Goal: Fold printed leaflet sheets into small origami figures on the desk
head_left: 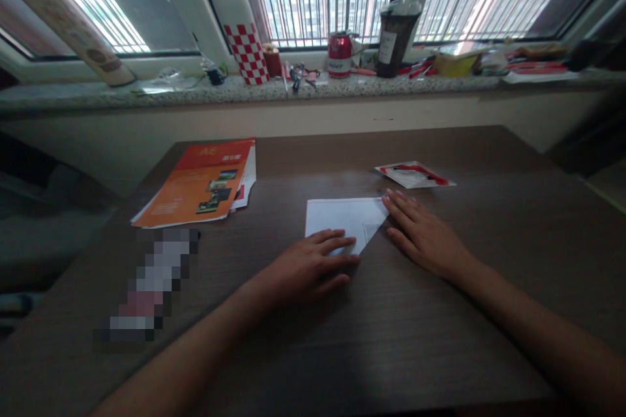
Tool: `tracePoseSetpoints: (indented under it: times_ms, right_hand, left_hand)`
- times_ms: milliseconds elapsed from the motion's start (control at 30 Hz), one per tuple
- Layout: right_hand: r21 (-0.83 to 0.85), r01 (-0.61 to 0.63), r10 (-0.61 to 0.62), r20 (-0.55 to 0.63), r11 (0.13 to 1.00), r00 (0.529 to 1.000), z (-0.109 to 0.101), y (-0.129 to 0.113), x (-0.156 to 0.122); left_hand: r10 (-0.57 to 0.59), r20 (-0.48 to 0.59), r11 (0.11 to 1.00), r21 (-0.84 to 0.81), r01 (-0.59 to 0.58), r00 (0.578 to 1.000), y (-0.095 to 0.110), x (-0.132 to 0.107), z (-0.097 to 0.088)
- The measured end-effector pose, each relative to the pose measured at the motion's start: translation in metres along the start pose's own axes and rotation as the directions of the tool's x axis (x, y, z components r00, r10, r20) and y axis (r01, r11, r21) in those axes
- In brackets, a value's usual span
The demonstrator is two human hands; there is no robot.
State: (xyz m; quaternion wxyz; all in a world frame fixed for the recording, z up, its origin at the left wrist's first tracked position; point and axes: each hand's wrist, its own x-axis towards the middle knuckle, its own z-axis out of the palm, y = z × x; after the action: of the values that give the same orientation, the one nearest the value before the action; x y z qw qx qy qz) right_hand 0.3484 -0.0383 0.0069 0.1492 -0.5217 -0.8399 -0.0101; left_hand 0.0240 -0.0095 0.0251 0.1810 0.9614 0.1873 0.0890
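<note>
A white sheet of paper (337, 216), with its lower right corner cut off at a slant by a fold, lies on the dark wooden table (313, 163). My left hand (317, 264) rests on the paper's lower part, palm down with fingers stretched out; it hides the lower left of the sheet. At the paper's upper right corner, the fingertips of my right hand (423, 234) touch or nearly touch the edge. That hand lies flat too, its fingers extended.
Behind my right hand lies a flat red-and-white folded paper piece (415, 174). An orange booklet (195, 186) sits at the back left, with a pixelated object (151, 283) in front. The windowsill (293, 91) holds a checkered bottle (239, 26), a red can (340, 54) and a dark cup (395, 39).
</note>
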Motion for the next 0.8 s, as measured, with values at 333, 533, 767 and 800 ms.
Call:
tracePoseSetpoints:
  times_ms: [333, 533, 767, 800]
  right_hand:
    - [0.133, 0.207, -0.222, 0.108, 0.969, 0.969, 0.012, -0.021, 0.019]
    - [0.176, 0.194, -0.21, 0.077, 0.965, 0.975, 0.016, -0.018, 0.017]
    - [0.193, 0.172, -0.189, 0.071, 0.966, 0.979, 0.016, -0.018, 0.021]
    - [0.198, 0.169, -0.187, 0.073, 0.966, 0.98, 0.016, -0.018, 0.022]
  left_hand:
    - [0.004, -0.003, 1.0, 0.004, -0.004, 1.0, -0.001, -0.001, 0.002]
    - [0.028, 0.003, 0.999, 0.039, -0.028, 1.0, -0.001, 0.0, 0.001]
    - [0.021, -0.026, 1.0, 0.017, -0.02, 0.999, -0.002, 0.0, 0.001]
    - [0.029, -0.035, 1.0, 0.008, -0.029, 0.999, -0.004, 0.0, 0.001]
